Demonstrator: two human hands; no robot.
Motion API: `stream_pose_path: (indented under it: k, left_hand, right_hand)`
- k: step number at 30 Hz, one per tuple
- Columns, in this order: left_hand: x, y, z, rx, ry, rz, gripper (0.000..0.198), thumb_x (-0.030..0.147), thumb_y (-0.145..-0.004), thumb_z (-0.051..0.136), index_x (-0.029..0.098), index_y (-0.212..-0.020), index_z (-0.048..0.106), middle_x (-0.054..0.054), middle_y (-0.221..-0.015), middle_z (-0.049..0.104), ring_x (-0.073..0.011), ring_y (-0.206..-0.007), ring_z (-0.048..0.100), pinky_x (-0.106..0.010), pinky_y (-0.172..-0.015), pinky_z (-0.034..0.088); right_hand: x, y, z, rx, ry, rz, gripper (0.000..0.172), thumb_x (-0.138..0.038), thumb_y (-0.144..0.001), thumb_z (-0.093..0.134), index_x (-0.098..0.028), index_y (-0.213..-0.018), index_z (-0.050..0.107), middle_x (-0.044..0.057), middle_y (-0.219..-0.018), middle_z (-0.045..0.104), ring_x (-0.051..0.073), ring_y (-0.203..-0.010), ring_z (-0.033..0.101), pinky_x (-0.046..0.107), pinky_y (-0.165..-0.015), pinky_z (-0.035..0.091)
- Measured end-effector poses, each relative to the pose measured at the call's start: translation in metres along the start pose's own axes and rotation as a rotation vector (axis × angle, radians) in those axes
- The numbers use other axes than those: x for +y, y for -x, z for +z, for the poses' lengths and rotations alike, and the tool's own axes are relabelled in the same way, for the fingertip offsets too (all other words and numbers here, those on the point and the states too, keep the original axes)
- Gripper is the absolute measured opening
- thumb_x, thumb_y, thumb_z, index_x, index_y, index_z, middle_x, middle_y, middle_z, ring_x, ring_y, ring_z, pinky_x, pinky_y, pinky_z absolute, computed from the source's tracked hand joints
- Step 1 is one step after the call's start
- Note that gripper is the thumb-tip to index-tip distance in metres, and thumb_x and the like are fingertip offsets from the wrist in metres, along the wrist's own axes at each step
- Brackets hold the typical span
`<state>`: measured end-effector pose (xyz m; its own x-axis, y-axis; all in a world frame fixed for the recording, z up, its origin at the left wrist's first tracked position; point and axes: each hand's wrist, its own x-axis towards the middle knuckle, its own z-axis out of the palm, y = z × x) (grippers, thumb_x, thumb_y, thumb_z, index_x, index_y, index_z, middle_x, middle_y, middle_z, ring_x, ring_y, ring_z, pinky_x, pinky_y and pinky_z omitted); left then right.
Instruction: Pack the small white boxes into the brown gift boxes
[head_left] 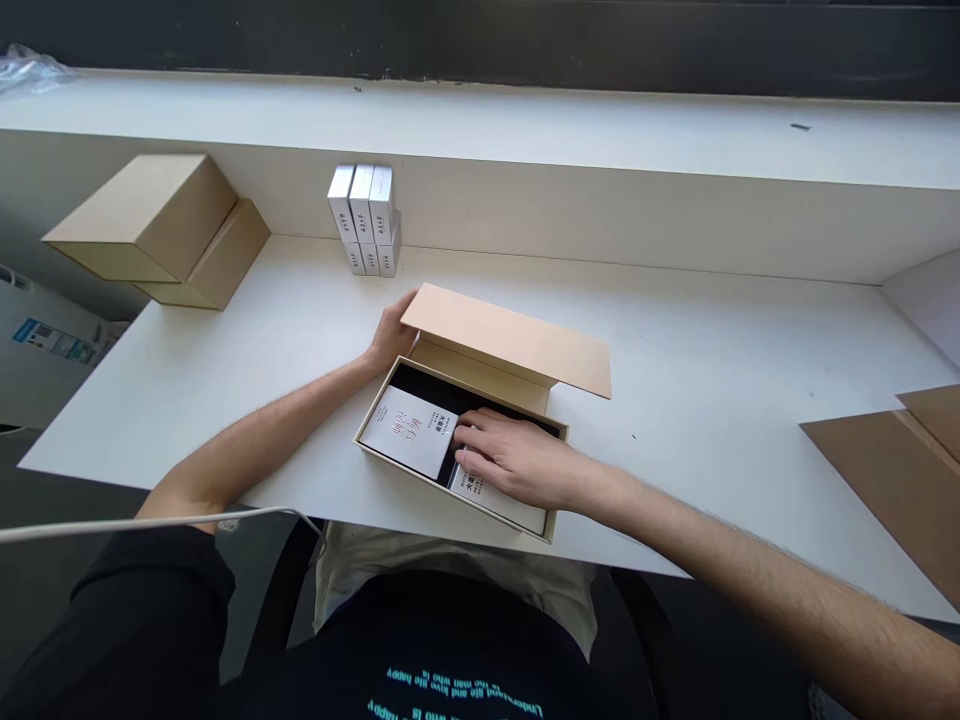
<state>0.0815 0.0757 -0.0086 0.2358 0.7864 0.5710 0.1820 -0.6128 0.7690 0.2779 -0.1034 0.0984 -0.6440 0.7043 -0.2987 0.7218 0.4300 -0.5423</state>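
A long beige gift box (360, 440) with a black lining lies on the white desk. Its hinged lid (517, 335) is raised and tilted at the far side. Inside sit two flat white boxes with printed lettering: the left box (409, 430) shows nearly whole, the right box (517, 507) is partly covered. My left hand (393, 332) grips the lid's left end, its fingertips partly hidden behind the lid. My right hand (514, 455) lies over the right white box, fingers bent around its inner edge near the gap between the two.
Small silver-white boxes (362, 215) are stacked against the back panel. Two larger beige boxes (161, 225) stand stacked at the left end. Brown cardboard (892, 470) lies at the right edge. A white cable (150, 523) crosses in front of my left arm.
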Motion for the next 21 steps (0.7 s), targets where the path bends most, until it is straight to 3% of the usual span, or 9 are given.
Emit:
stream_pose_path:
  k: [10, 12, 14, 17, 19, 21]
  left_hand:
    - [0.010, -0.001, -0.002, -0.037, 0.053, -0.058, 0.027, 0.040, -0.091, 0.057, 0.016, -0.101, 0.064, -0.003, -0.086, 0.073, -0.0176, -0.077, 0.066, -0.025, -0.067, 0.048]
    - [0.014, -0.001, -0.003, -0.060, 0.077, -0.080, 0.032, 0.044, -0.089, 0.060, 0.016, -0.102, 0.065, -0.004, -0.087, 0.073, -0.0182, -0.078, 0.066, -0.025, -0.067, 0.048]
    - [0.021, 0.001, -0.009, -0.088, 0.116, -0.111, 0.040, 0.052, -0.089, 0.060, 0.015, -0.103, 0.067, -0.006, -0.092, 0.074, -0.0196, -0.082, 0.068, -0.027, -0.069, 0.050]
    - [0.041, 0.011, -0.032, -0.148, 0.193, -0.168, 0.061, 0.066, -0.096, 0.038, 0.015, -0.102, 0.070, -0.009, -0.100, 0.075, -0.0223, -0.089, 0.069, -0.033, -0.078, 0.054]
    - [0.061, 0.021, -0.055, -0.227, 0.196, -0.144, 0.075, 0.069, -0.099, 0.019, 0.017, -0.097, 0.073, -0.010, -0.106, 0.076, -0.0257, -0.105, 0.067, -0.042, -0.093, 0.052]
    - [0.085, 0.033, -0.079, -0.334, 0.132, -0.019, 0.078, 0.068, -0.099, 0.016, 0.020, -0.086, 0.076, -0.010, -0.113, 0.075, -0.0289, -0.123, 0.059, -0.051, -0.107, 0.044]
  right_hand:
    - [0.002, -0.001, 0.004, 0.116, 0.031, -0.041, 0.037, -0.034, -0.103, 0.038, -0.022, -0.118, 0.070, 0.009, -0.125, 0.068, 0.027, -0.110, 0.065, 0.043, -0.090, 0.055]
    - [0.003, 0.008, 0.004, 0.299, 0.021, -0.064, 0.035, -0.031, -0.103, 0.039, -0.020, -0.114, 0.071, 0.008, -0.122, 0.071, 0.024, -0.106, 0.069, 0.039, -0.089, 0.057]
    - [0.005, 0.028, 0.001, 0.581, 0.005, -0.127, 0.031, -0.025, -0.102, 0.042, -0.019, -0.107, 0.072, 0.007, -0.113, 0.075, 0.020, -0.100, 0.072, 0.034, -0.086, 0.058]
    - [0.016, 0.073, -0.006, 0.927, -0.008, -0.228, 0.025, -0.016, -0.098, 0.049, -0.023, -0.101, 0.073, 0.002, -0.091, 0.078, 0.015, -0.082, 0.074, 0.028, -0.074, 0.059]
    - [0.027, 0.103, -0.011, 1.089, -0.001, -0.186, 0.025, -0.015, -0.096, 0.051, -0.025, -0.095, 0.074, -0.001, -0.081, 0.077, 0.014, -0.070, 0.072, 0.027, -0.066, 0.058]
    - [0.039, 0.125, -0.015, 1.205, -0.024, -0.038, 0.026, -0.018, -0.096, 0.052, -0.026, -0.086, 0.075, -0.001, -0.074, 0.075, 0.014, -0.062, 0.069, 0.028, -0.060, 0.055]
